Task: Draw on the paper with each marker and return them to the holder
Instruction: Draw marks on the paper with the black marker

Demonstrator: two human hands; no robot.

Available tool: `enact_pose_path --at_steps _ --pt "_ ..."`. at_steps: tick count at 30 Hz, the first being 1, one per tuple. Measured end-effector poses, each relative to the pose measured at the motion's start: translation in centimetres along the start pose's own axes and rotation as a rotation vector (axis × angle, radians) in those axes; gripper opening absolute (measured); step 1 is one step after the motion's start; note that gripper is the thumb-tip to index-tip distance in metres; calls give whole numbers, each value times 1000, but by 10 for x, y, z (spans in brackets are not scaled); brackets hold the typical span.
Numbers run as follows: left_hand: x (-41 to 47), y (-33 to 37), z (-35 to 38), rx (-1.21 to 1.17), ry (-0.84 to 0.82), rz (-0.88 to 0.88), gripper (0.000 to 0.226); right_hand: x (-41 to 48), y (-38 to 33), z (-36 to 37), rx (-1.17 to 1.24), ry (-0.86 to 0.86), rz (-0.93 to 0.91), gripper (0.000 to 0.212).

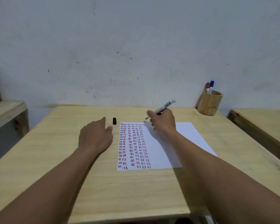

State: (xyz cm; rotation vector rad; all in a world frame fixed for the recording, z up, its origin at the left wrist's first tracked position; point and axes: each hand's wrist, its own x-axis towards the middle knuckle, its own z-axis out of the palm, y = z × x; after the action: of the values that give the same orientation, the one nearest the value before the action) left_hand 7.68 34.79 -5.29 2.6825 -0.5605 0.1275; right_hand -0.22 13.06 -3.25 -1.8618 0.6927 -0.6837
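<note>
A white sheet of paper (184, 139) lies on the wooden table (71, 159), its left half filled with columns of short red, black and blue strokes. My right hand (163, 122) holds an uncapped black marker (164, 106), tip pointing left just above the paper's top edge. The marker's black cap (114, 121) stands upright on the table left of the paper. My left hand (95, 136) hovers open beside the cap, fingertips close to it but apart. A bamboo holder (209, 103) at the table's far right corner holds a red marker (207, 87) and a blue marker (211, 85).
A pale wall (136, 46) rises right behind the table. Another wooden table (265, 126) stands to the right across a narrow gap, and a wooden bench or shelf (6, 113) stands to the left.
</note>
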Motion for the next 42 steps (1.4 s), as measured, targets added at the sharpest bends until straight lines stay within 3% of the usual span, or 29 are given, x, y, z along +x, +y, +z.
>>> enact_pose_path --at_steps 5,27,32,37,42 --pt "6 -8 6 177 -151 53 60 3 14 5 -58 11 19 26" --pt "4 -9 8 184 -128 64 61 9 18 9 -148 -56 0 29" --pt "3 -7 6 145 -117 26 62 6 16 7 -116 -36 6 26" --pt "0 11 -3 -156 76 46 53 11 12 3 29 -4 57 34" --pt "21 11 2 -130 58 145 43 10 4 -8 175 -3 98 27"
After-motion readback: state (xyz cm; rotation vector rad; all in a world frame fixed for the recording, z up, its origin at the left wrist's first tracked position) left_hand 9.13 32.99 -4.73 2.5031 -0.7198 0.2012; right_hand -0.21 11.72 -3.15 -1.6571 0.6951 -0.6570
